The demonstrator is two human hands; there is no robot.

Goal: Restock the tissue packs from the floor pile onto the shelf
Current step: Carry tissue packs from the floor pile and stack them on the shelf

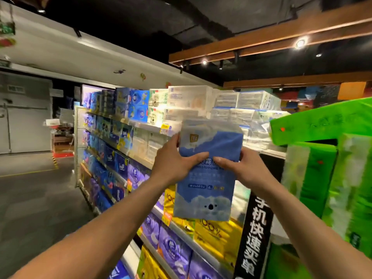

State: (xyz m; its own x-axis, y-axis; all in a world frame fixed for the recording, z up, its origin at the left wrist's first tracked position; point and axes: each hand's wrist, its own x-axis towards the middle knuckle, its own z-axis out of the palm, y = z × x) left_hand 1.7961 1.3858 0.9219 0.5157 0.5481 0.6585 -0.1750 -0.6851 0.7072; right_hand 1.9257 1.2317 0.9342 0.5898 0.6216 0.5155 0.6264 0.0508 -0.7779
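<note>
While both hands are raised at frame centre, the pack (pixel 205 190) hangs upright between them, in front of the shelf (pixel 182 235); whether it touches the shelf cannot be told.

Left hand (pixel 173 164) grips the pack's edge at 9 o'clock, thumb laid across the blue front. Right hand (pixel 239 168) grips the edge at 3 o'clock, thumb likewise on the front. Thumb tips are near each other, not touching.

Around the pack:
- white packs (pixel 189 97) at 12 o'clock, top tier
- green packs (pixel 322 121) at 3 o'clock, blurred
- black sign (pixel 255 234) at 5 o'clock
- yellow packs (pixel 215 232) at 6 o'clock
- purple packs (pixel 173 250) at 7 o'clock
</note>
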